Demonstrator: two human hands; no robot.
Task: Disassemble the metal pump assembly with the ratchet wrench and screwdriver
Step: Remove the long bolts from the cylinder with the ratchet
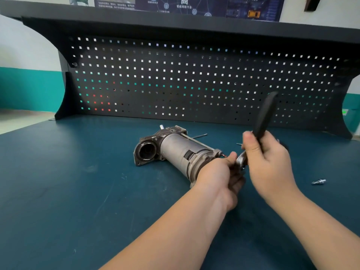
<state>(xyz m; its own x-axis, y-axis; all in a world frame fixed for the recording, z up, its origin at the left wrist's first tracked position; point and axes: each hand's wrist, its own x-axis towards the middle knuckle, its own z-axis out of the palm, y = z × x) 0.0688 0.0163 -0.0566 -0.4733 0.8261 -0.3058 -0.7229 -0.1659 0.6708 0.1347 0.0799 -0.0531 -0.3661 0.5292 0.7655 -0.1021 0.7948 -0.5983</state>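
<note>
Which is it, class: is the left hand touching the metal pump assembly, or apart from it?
Touching. The head view shows the left hand wrapped over the near end of the metal pump assembly, with no gap between them.

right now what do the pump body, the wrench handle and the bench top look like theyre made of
Pump body: dull grey metal, probably cast, with a matte, scuffed surface.
Wrench handle: matte black, likely rubber or plastic grip; it is blurred.
Wrench head: bright, shiny metal.
Bench top: dark teal mat, maybe rubber, lightly scratched.
</note>
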